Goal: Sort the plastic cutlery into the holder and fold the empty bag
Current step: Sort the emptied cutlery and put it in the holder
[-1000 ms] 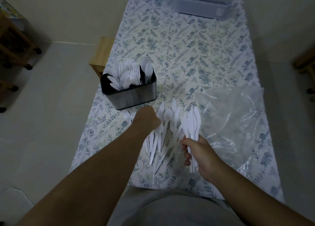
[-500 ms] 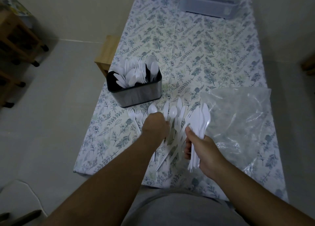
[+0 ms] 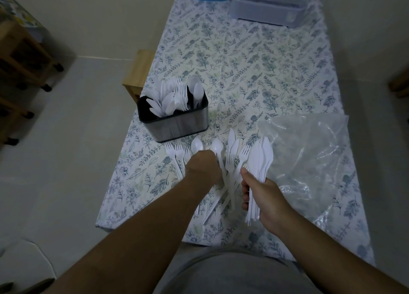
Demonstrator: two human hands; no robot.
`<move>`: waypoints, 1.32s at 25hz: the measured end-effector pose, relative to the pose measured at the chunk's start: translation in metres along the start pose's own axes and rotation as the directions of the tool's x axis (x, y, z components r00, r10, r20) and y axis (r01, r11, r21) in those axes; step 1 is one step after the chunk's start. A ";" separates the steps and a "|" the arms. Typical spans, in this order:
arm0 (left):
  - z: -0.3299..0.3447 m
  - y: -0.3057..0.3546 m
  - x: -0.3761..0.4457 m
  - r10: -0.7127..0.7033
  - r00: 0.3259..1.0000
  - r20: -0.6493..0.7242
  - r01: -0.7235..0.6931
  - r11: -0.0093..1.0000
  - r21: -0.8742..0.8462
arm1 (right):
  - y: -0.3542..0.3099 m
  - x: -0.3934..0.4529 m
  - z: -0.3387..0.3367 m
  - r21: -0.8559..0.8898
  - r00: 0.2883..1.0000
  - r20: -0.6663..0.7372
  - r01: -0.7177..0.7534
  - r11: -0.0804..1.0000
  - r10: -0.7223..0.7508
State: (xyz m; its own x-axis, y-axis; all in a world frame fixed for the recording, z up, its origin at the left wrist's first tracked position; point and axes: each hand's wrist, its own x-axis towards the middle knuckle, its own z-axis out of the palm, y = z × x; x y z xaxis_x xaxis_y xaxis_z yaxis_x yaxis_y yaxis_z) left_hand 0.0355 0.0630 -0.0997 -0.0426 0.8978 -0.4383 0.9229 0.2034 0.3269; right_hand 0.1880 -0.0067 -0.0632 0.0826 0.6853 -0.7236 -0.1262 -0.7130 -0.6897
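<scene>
Your right hand [image 3: 264, 196] is clamped round a bundle of white knives [image 3: 260, 160], blades fanned upward, and that bundle sits higher and closer to the loose pile than it did a second ago. Your left hand [image 3: 203, 168] has slid in from the holder side and now rests knuckles-up on the loose cutlery [image 3: 229, 167]; its fingers curl down among the handles, but they're hidden under the hand, so you can't tell whether it has actually pinched a piece.

Two spoons [image 3: 197, 144] poke out just beyond those knuckles, and a few forks [image 3: 174, 153] lie to their left, near the table's left edge.

The holder [image 3: 174, 118] stands just beyond the pile, close to that same edge, already stocked with spoons and forks. The empty bag [image 3: 309, 156] lies flat and unfolded along the right edge of the table [image 3: 243, 56], touching your knife bundle.

The reading: you're gathering by type, knives first. Plenty is left on the cloth, so the sort looks roughly midway and the bag fold has not begun.
</scene>
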 end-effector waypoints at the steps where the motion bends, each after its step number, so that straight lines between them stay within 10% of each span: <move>1: -0.001 -0.002 -0.001 -0.001 1.000 0.004 0.001 1.000 -0.028 | 0.001 0.001 0.000 -0.002 1.000 -0.001 0.000 1.000 0.000; 8: -0.015 -0.014 -0.023 -0.071 0.995 -0.064 0.051 0.963 -0.266 | 0.007 0.011 -0.004 0.005 0.999 -0.031 0.041 0.999 -0.041; 14: -0.015 0.015 -0.055 0.285 0.956 0.064 -0.226 0.859 -0.460 | 0.000 0.009 -0.001 -0.062 0.990 -0.037 0.135 0.989 -0.137; 20: 0.018 0.001 -0.040 0.383 0.923 0.042 -0.380 0.923 -0.068 | -0.010 0.012 -0.018 0.088 0.967 -0.210 0.166 0.982 -0.144; 27: 0.010 -0.017 -0.029 0.258 0.948 -0.186 -0.276 0.958 -0.076 | 0.001 0.013 -0.020 0.113 0.995 -0.083 0.071 0.991 -0.062; 33: 0.014 0.028 0.004 0.072 0.994 -0.086 -0.075 0.996 -0.043 | 0.001 0.012 -0.018 0.022 0.995 -0.035 0.089 0.996 -0.088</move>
State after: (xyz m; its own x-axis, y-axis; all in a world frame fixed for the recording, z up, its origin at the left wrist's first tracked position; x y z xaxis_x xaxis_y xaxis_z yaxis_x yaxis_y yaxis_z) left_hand 0.0669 0.0667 -0.1043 -0.0090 0.9402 -0.3405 0.9062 0.1516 0.3947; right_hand 0.2065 -0.0017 -0.0732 0.1283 0.7399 -0.6604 -0.1401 -0.6457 -0.7506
